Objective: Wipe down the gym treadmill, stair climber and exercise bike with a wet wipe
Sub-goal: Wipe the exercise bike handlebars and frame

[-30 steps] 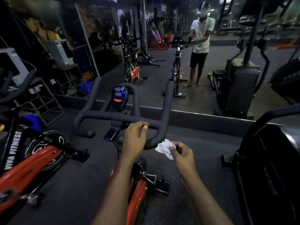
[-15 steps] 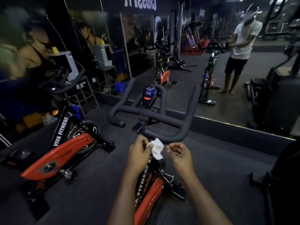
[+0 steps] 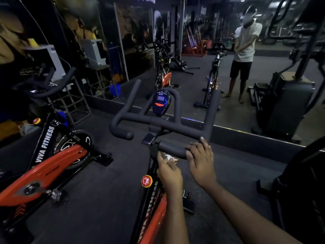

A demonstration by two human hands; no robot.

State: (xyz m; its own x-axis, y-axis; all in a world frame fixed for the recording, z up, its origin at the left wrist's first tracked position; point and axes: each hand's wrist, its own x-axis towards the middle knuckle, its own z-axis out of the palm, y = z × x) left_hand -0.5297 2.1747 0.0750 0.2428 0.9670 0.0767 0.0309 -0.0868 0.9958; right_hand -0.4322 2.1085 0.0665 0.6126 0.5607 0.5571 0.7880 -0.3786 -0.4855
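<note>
Two bare forearms (image 3: 237, 208) are seen, ending in the left hand (image 3: 169, 173) and the right hand (image 3: 202, 166). In the mirror (image 3: 190, 81) the rest is shown — a white short-sleeved T-shirt (image 3: 246, 43), dark shorts (image 3: 241, 69) worn above the knee, bare feet (image 3: 226, 95).

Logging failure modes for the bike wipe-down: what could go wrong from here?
1. The wet wipe is bunched small in the left hand under the near grip of the handlebar, so patches may get missed.
2. The lit console sits just beyond the handlebar, and moisture could possibly reach it.
3. The right hand holds the bend, so that spot may go unwiped.
</note>
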